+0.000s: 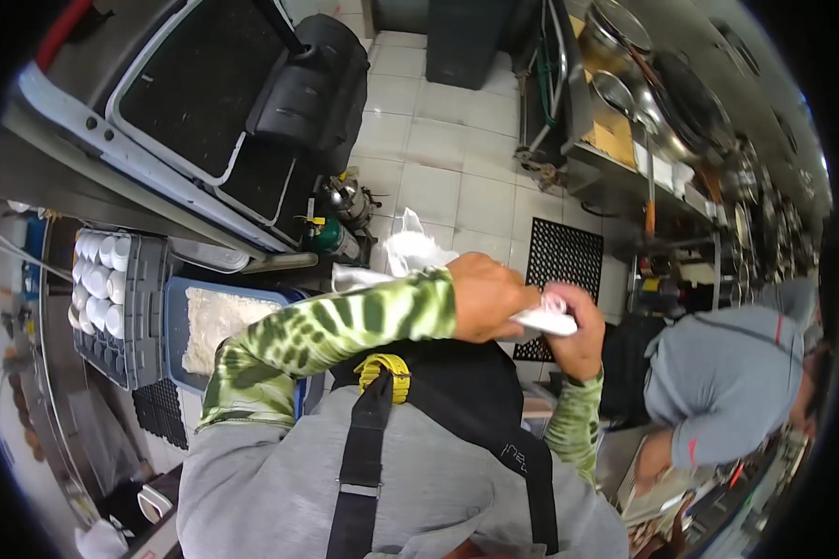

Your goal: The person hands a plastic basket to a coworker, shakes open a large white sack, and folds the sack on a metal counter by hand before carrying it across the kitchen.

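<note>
In front of my chest both hands are close together. My right hand (578,331) is closed around a small white object (548,322) with a pinkish round part on top; its kind is not clear. Knuckles up, my left hand (489,296) is curled at the object's left end, and its fingertips are hidden. Crumpled white material (410,250), like thin plastic or cloth, shows beyond my left forearm; whether the left hand holds it I cannot tell.
To the left, a grey crate (144,326) with white rounded items stands beside a blue tub (173,326) of pale, flour-like stuff. A co-worker (727,368) leans over a counter on the right. Pans (676,102) fill a shelf; a black mat (569,256) lies on the tiles.
</note>
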`<state>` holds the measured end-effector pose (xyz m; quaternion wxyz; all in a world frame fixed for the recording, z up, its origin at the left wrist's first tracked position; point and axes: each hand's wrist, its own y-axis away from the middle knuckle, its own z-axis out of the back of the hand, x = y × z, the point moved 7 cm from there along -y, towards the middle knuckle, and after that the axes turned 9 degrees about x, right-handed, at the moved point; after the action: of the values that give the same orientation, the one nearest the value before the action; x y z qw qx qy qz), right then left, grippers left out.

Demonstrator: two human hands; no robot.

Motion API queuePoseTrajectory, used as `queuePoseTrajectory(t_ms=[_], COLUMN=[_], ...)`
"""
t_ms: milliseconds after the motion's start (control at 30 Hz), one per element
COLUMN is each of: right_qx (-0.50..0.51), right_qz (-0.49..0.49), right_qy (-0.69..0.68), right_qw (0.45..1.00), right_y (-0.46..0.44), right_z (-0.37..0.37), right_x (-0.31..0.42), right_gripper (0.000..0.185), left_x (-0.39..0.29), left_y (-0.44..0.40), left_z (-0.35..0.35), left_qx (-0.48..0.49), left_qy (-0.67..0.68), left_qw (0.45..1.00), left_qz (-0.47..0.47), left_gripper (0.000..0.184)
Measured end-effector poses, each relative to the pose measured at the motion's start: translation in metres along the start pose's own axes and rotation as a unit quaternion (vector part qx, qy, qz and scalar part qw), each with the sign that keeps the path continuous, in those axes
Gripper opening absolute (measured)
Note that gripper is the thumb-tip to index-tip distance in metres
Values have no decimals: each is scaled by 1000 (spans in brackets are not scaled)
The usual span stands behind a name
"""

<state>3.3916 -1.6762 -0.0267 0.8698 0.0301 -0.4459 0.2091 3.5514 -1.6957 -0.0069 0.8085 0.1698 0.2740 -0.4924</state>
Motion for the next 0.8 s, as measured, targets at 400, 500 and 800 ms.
queuePoseTrajectory(t_ms=[400,500,800], right_qx=[-90,-103,8], right_qz=[126,137,116], right_qy=[-223,-235,-33], right_qw=[962,957,993], right_y=[-6,-10,-52], right_z=[140,161,156], right_x=[-78,-91,-72], right_gripper=[27,28,32], left_x=[167,168,176], left_y=[-53,-70,-75], left_z=[24,25,105], left_qx=[131,-48,-225], left_qy=[455,447,353], left_qw=[881,891,878], left_qz=[26,62,230], left_gripper=[71,45,33])
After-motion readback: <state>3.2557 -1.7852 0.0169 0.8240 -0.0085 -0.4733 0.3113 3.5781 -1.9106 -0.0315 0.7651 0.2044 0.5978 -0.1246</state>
